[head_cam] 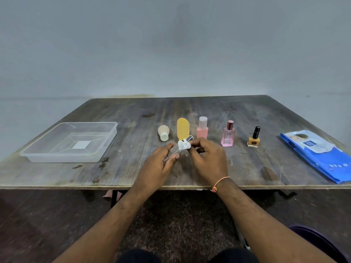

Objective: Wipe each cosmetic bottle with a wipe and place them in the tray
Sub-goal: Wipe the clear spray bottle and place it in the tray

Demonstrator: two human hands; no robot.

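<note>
Clear bottle held tilted above table in left hand, fingers curled round; long axis ran up-right. Wipe pinched against it by right hand. Tray well left.

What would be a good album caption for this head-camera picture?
Two hands, left and right, rub a small clear bottle with a white wipe; the clear plastic tray waits.

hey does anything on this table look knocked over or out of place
Mostly tidy. The beige bottle with the white cap, left of the yellow tube, looks tipped rather than upright like the rest of the row. Dark stains mark the table near the empty tray.
</note>
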